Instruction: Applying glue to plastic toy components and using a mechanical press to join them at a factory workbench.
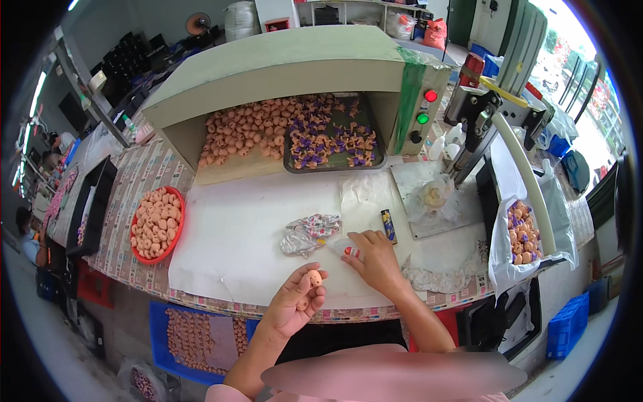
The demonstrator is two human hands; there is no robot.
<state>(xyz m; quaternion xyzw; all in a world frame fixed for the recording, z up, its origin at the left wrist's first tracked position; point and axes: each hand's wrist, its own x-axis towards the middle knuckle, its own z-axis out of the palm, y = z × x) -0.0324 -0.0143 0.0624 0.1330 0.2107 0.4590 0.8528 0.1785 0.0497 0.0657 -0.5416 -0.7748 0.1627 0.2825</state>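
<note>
My left hand [297, 299] is closed around small flesh-coloured doll heads. One doll head [314, 278] shows between thumb and fingers, and a second [303, 303] sits lower in the palm. Over the white work sheet, my right hand [376, 260] grips a small whitish bottle [351, 252] with a red label, lying on its side. Just beyond that hand is a blue and yellow tube [388, 226]. Left of the bottle lies a crumpled floral cloth [315, 226] with clear plastic beside it.
A bench hood [281, 60] shelters piled doll heads [244, 127] and a dark tray [375, 163] of purple-clad doll bodies. At left stands a red basin [178, 228] of heads. A metal press [472, 134] and a lined box [499, 268] of dolls stand right.
</note>
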